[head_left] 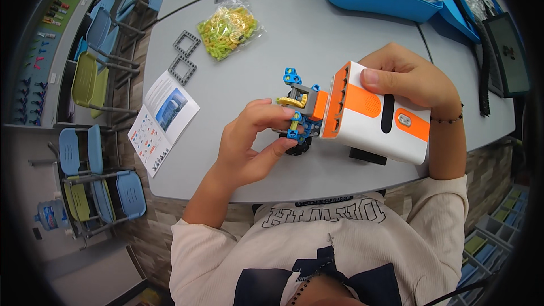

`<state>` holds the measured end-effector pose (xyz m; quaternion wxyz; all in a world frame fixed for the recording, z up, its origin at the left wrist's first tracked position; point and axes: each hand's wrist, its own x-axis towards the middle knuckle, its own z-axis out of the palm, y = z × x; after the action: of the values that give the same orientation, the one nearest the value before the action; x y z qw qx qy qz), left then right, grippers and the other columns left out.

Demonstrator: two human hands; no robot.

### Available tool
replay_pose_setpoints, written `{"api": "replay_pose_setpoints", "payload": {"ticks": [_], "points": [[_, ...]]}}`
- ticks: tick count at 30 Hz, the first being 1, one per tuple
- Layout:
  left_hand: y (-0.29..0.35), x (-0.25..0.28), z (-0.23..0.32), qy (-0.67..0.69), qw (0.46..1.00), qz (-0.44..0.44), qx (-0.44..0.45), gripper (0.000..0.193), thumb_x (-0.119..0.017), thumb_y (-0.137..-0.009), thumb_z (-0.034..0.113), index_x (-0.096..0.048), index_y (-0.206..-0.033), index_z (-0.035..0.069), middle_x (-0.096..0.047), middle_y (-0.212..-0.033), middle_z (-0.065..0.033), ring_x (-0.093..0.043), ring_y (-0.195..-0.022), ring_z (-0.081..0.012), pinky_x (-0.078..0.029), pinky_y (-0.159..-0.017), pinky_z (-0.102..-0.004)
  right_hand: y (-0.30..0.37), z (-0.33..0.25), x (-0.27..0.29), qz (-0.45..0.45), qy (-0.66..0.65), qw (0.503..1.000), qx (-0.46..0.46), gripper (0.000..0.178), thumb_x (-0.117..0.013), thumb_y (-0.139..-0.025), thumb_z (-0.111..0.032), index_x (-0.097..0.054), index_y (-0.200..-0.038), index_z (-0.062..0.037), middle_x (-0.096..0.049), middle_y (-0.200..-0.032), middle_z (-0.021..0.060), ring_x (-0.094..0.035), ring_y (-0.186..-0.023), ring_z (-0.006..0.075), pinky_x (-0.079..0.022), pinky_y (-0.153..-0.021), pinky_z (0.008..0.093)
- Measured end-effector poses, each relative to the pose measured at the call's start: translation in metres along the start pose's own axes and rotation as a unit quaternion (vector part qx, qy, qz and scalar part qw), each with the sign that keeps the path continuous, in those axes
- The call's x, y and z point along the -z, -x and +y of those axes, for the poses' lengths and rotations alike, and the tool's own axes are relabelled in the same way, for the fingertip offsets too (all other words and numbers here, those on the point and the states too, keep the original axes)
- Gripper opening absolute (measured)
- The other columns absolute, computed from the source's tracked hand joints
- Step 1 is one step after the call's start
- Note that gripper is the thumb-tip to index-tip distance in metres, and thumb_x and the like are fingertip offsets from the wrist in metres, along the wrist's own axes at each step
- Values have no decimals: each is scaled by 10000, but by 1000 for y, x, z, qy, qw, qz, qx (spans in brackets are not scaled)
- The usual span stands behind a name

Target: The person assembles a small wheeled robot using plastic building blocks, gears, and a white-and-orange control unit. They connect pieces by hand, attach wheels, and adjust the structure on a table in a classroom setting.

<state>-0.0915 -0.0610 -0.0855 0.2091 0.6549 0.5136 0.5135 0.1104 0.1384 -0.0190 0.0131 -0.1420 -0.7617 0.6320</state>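
In my right hand [408, 76] is a white and orange controller block [368, 102], gripped with the thumb on its top face. At the block's left end sits an assembly of building parts: a grey motor-like housing, a yellow gear [293, 102], blue connectors and a black wheel [300, 147], partly hidden. My left hand [246, 141] is closed at its thumb and index finger around a blue connector [294, 124] on the near side of that assembly. The whole model is held tilted above the grey table [238, 90].
A clear bag of yellow-green parts [229, 28] lies beyond my left hand. Two grey square frames [182, 68] and an open instruction booklet [164, 122] lie to the left. A blue bin of parts [379, 0] stands at the back right, near a dark screen [513, 51].
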Motion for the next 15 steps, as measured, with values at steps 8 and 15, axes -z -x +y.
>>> {"api": "replay_pose_setpoints", "payload": {"ticks": [8,15], "points": [[-3,3,2,-19,999,-19,45,821,-778,-678,110,-341,-1361,-15,-609,-1028,-128,-609,-969,-214,-373,-1023,-427,-2,3,1,-16,-3,1000,26,460,-575,-937,-371,-615,-687,14,-491,-588,-35,-369,-534,27,-283,-449,235],[-21,2,-9,-40,998,-39,-9,1132,-853,-497,340,-293,-1420,0,-467,-1287,-169,-433,-1236,-311,-311,-1072,-439,-1,3,2,-69,9,997,26,440,-573,-942,-341,-651,-757,50,-524,-612,-31,-394,-544,27,-305,-457,225]]}}
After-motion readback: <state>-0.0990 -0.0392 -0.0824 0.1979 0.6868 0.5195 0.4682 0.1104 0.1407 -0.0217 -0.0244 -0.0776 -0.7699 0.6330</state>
